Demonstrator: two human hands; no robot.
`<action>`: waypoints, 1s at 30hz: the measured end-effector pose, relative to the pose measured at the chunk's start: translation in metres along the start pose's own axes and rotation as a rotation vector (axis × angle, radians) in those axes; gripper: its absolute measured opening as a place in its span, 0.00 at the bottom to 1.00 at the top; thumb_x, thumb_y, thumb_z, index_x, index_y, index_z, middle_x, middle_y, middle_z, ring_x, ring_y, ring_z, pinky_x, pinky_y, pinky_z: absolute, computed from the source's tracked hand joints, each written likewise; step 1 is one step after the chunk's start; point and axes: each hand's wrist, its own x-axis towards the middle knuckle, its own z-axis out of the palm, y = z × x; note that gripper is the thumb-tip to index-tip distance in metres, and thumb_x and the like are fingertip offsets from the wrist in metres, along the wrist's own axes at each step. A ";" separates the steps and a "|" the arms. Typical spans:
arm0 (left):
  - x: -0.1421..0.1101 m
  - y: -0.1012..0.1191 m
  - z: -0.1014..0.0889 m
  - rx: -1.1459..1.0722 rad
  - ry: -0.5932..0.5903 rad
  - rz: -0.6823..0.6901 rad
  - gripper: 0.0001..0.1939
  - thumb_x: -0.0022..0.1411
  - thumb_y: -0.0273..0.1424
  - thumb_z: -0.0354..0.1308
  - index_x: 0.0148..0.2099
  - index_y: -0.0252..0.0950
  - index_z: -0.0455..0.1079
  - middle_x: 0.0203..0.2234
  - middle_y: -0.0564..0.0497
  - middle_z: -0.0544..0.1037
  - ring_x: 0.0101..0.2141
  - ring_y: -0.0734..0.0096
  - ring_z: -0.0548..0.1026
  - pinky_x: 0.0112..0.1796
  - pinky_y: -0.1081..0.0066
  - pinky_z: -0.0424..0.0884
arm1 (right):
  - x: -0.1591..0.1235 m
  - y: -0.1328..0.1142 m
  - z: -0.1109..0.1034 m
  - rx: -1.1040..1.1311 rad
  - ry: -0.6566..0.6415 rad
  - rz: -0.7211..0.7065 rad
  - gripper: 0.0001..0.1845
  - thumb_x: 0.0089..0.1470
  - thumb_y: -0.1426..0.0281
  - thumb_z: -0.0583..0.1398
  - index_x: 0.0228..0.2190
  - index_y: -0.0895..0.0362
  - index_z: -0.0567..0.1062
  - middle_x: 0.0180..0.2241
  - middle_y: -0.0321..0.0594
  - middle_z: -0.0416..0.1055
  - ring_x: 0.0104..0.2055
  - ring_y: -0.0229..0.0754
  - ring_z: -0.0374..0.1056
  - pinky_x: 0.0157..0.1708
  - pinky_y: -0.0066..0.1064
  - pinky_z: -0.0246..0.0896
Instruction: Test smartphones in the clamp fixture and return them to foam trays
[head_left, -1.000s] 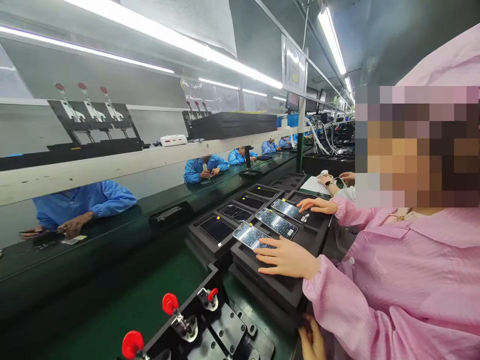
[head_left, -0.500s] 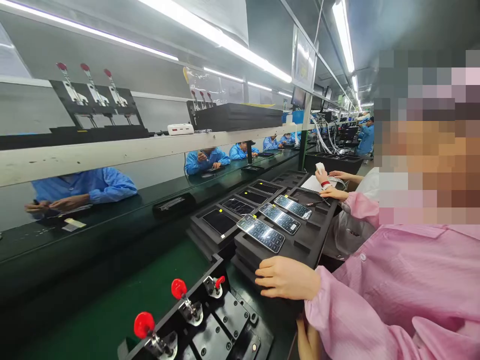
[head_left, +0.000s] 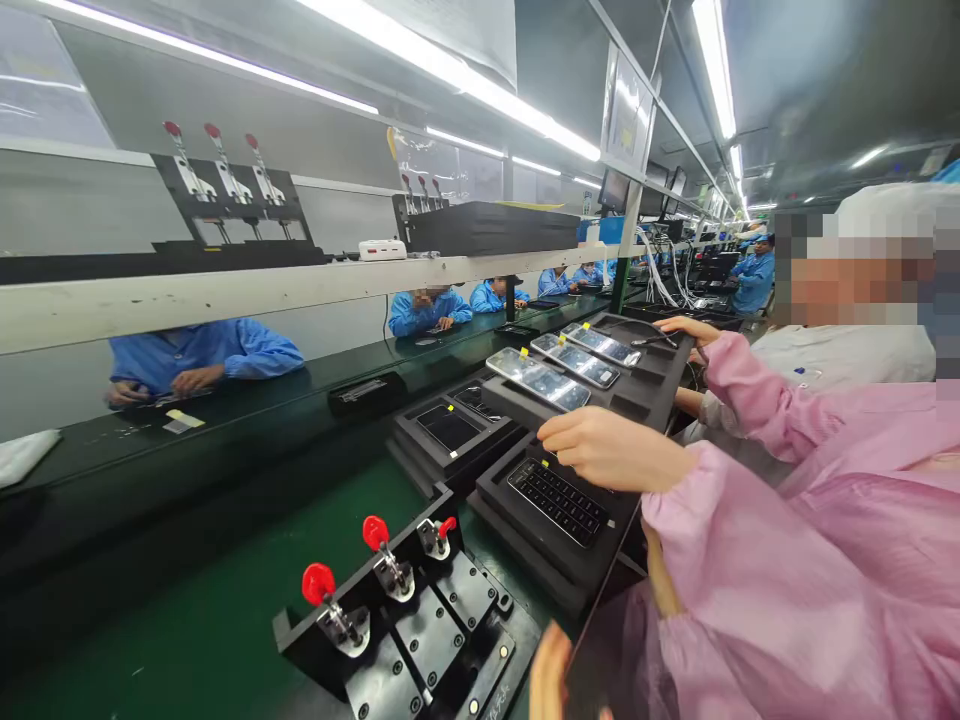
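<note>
At the bottom edge, my left hand [head_left: 553, 670] is partly in view and slightly blurred, fingers stretched upward and the thumb apart. It holds nothing visible, near a black clamp fixture [head_left: 427, 630] with red-tipped toggle clamps. A bare wrist, which seems to be my right arm [head_left: 661, 575], rises from a pink cuff; its hand is hidden behind a co-worker's sleeve. The co-worker's near hand [head_left: 611, 445] and far hand [head_left: 686, 328] hold a black foam tray [head_left: 637, 395] tilted up. Phone screens [head_left: 536, 378] lie in it. Below, another tray [head_left: 517, 520] bears a dark phone screen [head_left: 559, 500].
A further tray stack [head_left: 412, 440] with dark screens stands to the left on the green bench [head_left: 247, 600]. Overhead runs a white shelf [head_left: 247, 300] with more clamp fixtures [head_left: 225, 195]. Workers in blue [head_left: 202, 350] sit opposite. The pink-sleeved co-worker [head_left: 787, 560] fills the right side.
The co-worker has lifted the upper tray with its screens up and away, uncovering a dark screen in the tray beneath. My left hand has come into view at the bottom. The view has shifted slightly.
</note>
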 end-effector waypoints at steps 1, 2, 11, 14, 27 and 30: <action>0.007 0.004 0.005 -0.019 0.024 0.038 0.33 0.50 0.35 0.63 0.57 0.41 0.58 0.59 0.44 0.58 0.59 0.57 0.56 0.53 0.63 0.62 | -0.004 -0.011 0.003 -0.053 0.008 -0.008 0.10 0.51 0.81 0.48 0.34 0.61 0.66 0.30 0.37 0.63 0.30 0.29 0.61 0.23 0.17 0.56; 0.013 0.009 0.011 -0.064 0.071 0.109 0.41 0.45 0.33 0.66 0.60 0.38 0.53 0.62 0.43 0.52 0.61 0.56 0.51 0.55 0.65 0.58 | -0.009 -0.022 0.006 -0.103 0.011 -0.017 0.12 0.51 0.82 0.48 0.36 0.62 0.66 0.32 0.37 0.64 0.31 0.29 0.62 0.24 0.17 0.57; 0.042 0.048 0.045 -0.455 0.014 -0.178 0.33 0.52 0.47 0.56 0.56 0.36 0.57 0.52 0.44 0.68 0.52 0.58 0.67 0.50 0.62 0.64 | -0.036 -0.057 0.014 -0.303 0.034 -0.029 0.14 0.53 0.80 0.47 0.41 0.61 0.66 0.36 0.40 0.66 0.36 0.31 0.66 0.32 0.22 0.66; 0.051 0.054 0.040 -0.537 -0.023 -0.297 0.34 0.49 0.49 0.57 0.54 0.34 0.62 0.48 0.41 0.72 0.48 0.57 0.72 0.47 0.63 0.67 | -0.043 -0.058 0.014 -0.274 0.051 -0.034 0.12 0.53 0.77 0.49 0.39 0.58 0.67 0.36 0.39 0.66 0.37 0.32 0.66 0.33 0.21 0.67; 0.042 0.035 0.092 -0.593 -0.071 -0.214 0.38 0.48 0.38 0.64 0.57 0.26 0.54 0.43 0.38 0.75 0.46 0.55 0.73 0.45 0.66 0.69 | -0.057 -0.068 -0.006 -0.316 0.066 0.005 0.14 0.54 0.76 0.49 0.42 0.58 0.68 0.40 0.40 0.68 0.42 0.32 0.67 0.40 0.22 0.68; 0.011 0.027 0.097 -0.504 -0.084 -0.156 0.23 0.56 0.36 0.59 0.53 0.37 0.61 0.45 0.44 0.73 0.46 0.61 0.71 0.44 0.65 0.69 | -0.059 -0.069 -0.005 -0.359 0.102 -0.012 0.15 0.54 0.77 0.49 0.42 0.58 0.68 0.41 0.39 0.68 0.42 0.31 0.67 0.40 0.21 0.68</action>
